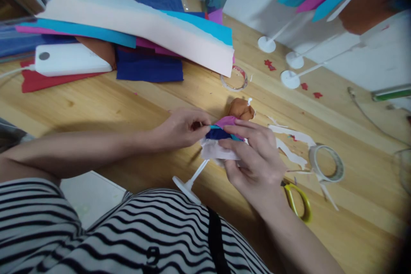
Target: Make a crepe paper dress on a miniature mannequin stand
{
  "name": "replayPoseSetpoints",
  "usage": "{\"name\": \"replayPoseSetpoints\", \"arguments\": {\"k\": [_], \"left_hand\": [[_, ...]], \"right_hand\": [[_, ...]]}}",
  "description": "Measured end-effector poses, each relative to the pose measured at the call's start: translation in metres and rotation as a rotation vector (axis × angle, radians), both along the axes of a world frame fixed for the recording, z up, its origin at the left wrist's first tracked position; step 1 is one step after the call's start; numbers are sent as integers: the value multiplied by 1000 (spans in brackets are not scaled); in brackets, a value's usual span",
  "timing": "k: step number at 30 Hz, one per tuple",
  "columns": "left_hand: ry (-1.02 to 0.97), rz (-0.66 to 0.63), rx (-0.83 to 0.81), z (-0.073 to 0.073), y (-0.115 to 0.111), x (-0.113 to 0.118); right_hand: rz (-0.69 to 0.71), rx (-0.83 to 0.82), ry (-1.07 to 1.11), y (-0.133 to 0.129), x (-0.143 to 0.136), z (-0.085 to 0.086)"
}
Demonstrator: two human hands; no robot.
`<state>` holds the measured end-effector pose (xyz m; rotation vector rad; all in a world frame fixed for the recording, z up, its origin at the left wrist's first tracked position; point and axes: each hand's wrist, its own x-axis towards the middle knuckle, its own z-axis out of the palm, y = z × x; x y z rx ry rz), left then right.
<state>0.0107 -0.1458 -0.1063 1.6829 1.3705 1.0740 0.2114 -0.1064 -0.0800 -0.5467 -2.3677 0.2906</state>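
Observation:
A small bundle of crepe paper in navy, magenta, light blue and white lies between my two hands. My left hand pinches the blue edge at its left side, thumb against forefinger. From the right, my right hand grips the bundle, its fingers bent over the front and its thumb below. The white paper hangs nearest to me. Under it a white stick with a round white base slants toward my body; its upper end is hidden. Just behind the bundle sits a brown paper-wrapped ball with a white tip.
Crepe paper sheets are piled at the back left beside a white power bank. Tape rolls, yellow-handled scissors and white paper scraps lie to the right. White stands holding coloured paper pieces stand back right.

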Motion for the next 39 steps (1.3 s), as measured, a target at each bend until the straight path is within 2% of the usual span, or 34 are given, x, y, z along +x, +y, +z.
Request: {"name": "replayPoseSetpoints", "arguments": {"k": [3, 6, 13, 17, 28, 33, 39], "left_hand": [[-137, 0, -150, 0, 3, -3], [-158, 3, -184, -1, 6, -5], [-95, 11, -171, 0, 4, -6], [-105, 31, -157, 0, 3, -7], [33, 68, -65, 2, -1, -5], [53, 38, -8, 4, -3, -5], [159, -11, 31, 6, -5, -5]], "right_hand": [[-46, 40, -30, -1, 1, 1], [-73, 103, -23, -2, -1, 1], [-149, 254, -84, 0, -12, -3], [-147, 248, -141, -1, -14, -3], [-181, 246, -223, 3, -23, 4], [-208, 274, -186, 4, -23, -1], [-180, 203, -174, 1, -22, -1]]}}
